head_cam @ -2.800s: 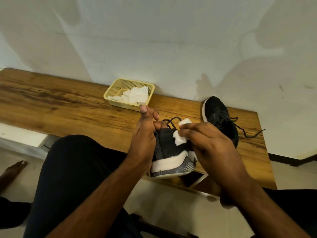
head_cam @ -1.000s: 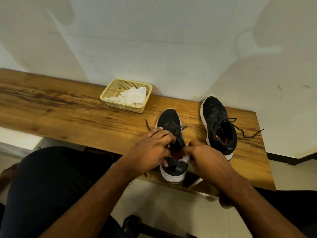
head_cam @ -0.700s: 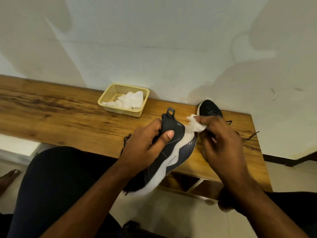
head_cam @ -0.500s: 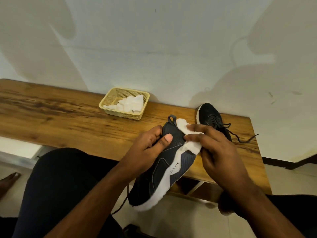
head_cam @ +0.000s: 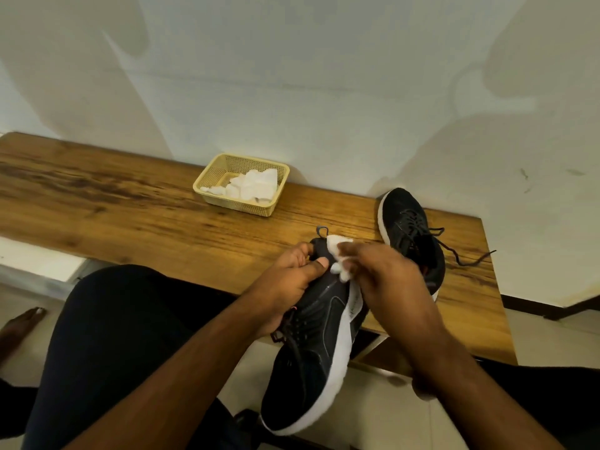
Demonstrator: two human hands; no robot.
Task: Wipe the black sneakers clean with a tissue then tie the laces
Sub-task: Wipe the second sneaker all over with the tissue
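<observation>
I hold a black sneaker (head_cam: 313,358) with a white sole on its side, toe towards me and heel up near the bench edge. My left hand (head_cam: 289,287) grips its heel end, thumb across the upper. My right hand (head_cam: 386,277) pinches a crumpled white tissue (head_cam: 337,254) against the sneaker's heel. The sneaker's laces hang loose below my left hand. The second black sneaker (head_cam: 410,235) lies on the wooden bench (head_cam: 130,216) to the right, its laces untied and trailing to the right.
A yellow mesh basket (head_cam: 242,183) with white tissues stands at the bench's back by the white wall. My dark-trousered thighs fill the lower left. A bare foot (head_cam: 19,323) shows on the floor at the far left.
The sneaker, first set upright on the bench, was lifted and turned on its side. Over the last half second it swung toe towards me, and my right hand slid the tissue along the heel.
</observation>
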